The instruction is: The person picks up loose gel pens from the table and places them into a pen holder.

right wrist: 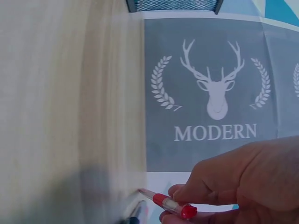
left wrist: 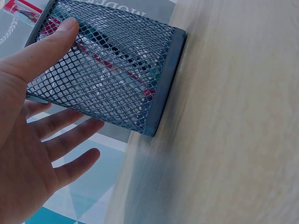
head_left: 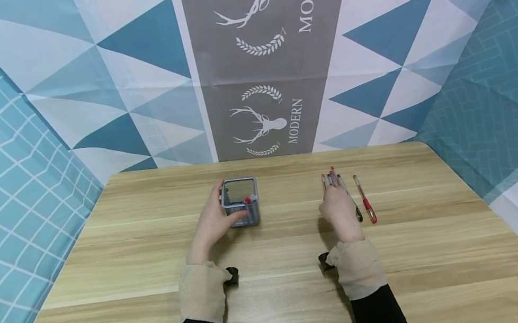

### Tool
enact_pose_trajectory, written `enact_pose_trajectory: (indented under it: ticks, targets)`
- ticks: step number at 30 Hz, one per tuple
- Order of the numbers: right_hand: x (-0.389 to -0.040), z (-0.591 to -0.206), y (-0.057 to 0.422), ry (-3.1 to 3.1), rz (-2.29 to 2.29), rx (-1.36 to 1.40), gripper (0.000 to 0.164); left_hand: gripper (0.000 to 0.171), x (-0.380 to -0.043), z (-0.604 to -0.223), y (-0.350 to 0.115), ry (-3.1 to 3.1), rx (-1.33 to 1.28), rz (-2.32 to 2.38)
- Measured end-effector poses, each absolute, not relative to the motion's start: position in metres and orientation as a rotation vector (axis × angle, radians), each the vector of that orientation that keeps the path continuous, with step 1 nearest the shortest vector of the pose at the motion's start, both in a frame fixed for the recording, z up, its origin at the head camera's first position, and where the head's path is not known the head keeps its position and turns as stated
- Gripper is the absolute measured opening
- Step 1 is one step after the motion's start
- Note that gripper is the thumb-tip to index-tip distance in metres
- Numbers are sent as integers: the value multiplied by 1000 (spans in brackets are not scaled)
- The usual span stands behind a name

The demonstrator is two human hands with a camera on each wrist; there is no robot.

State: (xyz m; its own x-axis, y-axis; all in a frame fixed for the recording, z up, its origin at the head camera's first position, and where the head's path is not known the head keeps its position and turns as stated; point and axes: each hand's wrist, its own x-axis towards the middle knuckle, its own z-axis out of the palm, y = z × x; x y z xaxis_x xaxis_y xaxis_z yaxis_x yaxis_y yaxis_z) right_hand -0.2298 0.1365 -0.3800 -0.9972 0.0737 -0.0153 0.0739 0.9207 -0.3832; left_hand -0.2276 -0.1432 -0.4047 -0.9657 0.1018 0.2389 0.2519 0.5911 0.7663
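A dark metal mesh pen holder [head_left: 256,212] stands upright on the table, with pens inside it. My left hand [head_left: 210,223] holds it from the left; the thumb lies across its near mesh wall and the other fingers reach along its side. Through the mesh in the left wrist view, red and dark pens [left wrist: 96,57] are visible. To the right, my right hand [head_left: 338,208] pinches a red-and-clear gel pen [right wrist: 161,200] between thumb and fingers, low over the table. A dark-tipped pen [right wrist: 135,212] lies close beside it, partly cut off.
Right of my right hand, a red pen [head_left: 366,202] and a black-ended pen [head_left: 358,213] lie on the wooden table [head_left: 284,297]. More pen tips show just beyond the fingers. A patterned cloth [head_left: 257,65] hangs behind the table's far edge.
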Motion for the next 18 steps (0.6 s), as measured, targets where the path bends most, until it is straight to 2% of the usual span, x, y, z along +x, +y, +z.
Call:
enact_pose_trajectory:
  ticks: [2,4,11,18]
  targets:
    - [-229,-378,136,3101,-650,112,19,98,-228,-405,-144,-2640,-304,-1317]
    - [-227,-375,136,3122,-680,115,22,98,-228,-405,-143,-2638,-303,-1315]
    - [-225,-370,137,3208,-701,169,16,98,-228,-404,-143,-2628,-308,-1329]
    - [-225,-365,137,3370,-698,239,23,98,-227,-404,-143,-2636,-310,-1330]
